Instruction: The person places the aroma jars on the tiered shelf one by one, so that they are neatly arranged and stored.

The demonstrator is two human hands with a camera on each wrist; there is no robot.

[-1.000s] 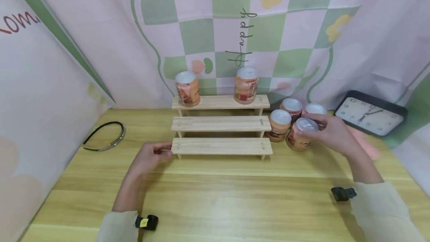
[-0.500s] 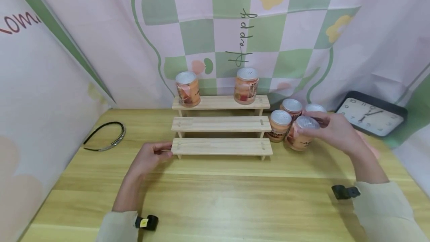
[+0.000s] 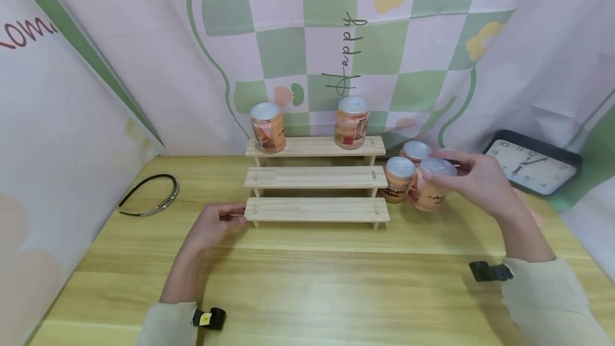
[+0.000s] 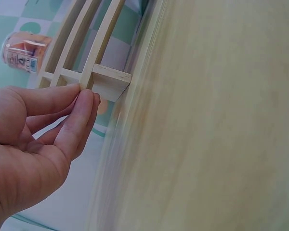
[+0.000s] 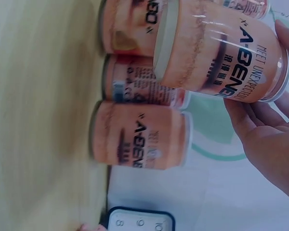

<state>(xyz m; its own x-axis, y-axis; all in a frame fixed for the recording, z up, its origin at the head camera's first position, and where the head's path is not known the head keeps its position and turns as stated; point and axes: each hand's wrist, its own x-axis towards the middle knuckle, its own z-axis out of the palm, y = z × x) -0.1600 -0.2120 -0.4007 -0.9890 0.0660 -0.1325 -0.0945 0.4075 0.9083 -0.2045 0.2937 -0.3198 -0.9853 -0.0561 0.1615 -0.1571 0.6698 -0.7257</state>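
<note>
The head view looks forward and down over the bench (image 3: 307, 287), far enough back to hold the left hand (image 3: 216, 227), the right hand (image 3: 482, 183) and the whole wooden rack (image 3: 314, 177). Each wrist view is close and turned sideways, the left facing the rack's end, the right the cans (image 5: 221, 48); the head view shares the rack with one, the clock (image 3: 530, 163) with the other.

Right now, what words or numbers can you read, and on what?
"8", "9", "10", "11": clock
"MEET UNEXPECTED": held can
"A·BEN", end unclear: held can, can nearest clock
"BO": can beside wooden shelf
"Happy": checkered curtain
"om", cut off: left curtain
Too blurred: cans' other print, remaining clock numbers, wooden shelf marks.
</note>
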